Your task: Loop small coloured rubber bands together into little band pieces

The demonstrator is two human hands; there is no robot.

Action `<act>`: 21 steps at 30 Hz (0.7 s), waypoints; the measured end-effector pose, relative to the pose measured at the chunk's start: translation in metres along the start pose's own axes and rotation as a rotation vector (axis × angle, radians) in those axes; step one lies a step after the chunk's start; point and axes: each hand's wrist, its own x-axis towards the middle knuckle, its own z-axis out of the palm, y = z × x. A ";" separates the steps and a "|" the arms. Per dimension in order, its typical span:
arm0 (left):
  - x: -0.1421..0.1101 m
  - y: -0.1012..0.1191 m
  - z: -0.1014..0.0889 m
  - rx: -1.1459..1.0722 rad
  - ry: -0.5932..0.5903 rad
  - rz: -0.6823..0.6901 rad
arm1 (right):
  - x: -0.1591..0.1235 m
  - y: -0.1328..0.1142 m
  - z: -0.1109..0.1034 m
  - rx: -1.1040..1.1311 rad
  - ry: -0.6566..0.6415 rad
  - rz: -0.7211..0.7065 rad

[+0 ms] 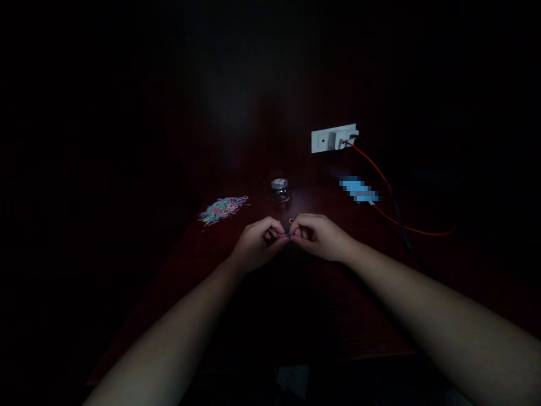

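Observation:
My left hand (258, 243) and my right hand (320, 237) meet over the middle of the dark red table (321, 299), thumbs and forefingers pinched. Between the fingertips is a small thin rubber band (289, 234), gripped from both sides; its exact shape is hard to make out in the dim light. Just beyond the fingers lies another small pale band (291, 220). A loose pile of small colourful rubber bands (224, 210) is spread to the left of my hands. Behind them stands a small clear round jar (279, 192) with something pale at its top.
A white wall socket (323, 141) holds a plugged-in charger (340, 140). From it a red cable (374, 159) runs down to a blurred-out blue object (358, 189) on the right. A dark cable (396, 203) hangs beside it. Surroundings are very dark.

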 end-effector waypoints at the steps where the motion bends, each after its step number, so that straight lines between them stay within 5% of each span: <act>1: 0.000 0.000 0.000 -0.001 -0.001 -0.003 | 0.000 0.000 0.000 0.007 0.000 0.002; 21: -0.001 0.000 0.001 -0.054 -0.037 -0.068 | 0.000 -0.002 0.000 0.017 0.001 -0.029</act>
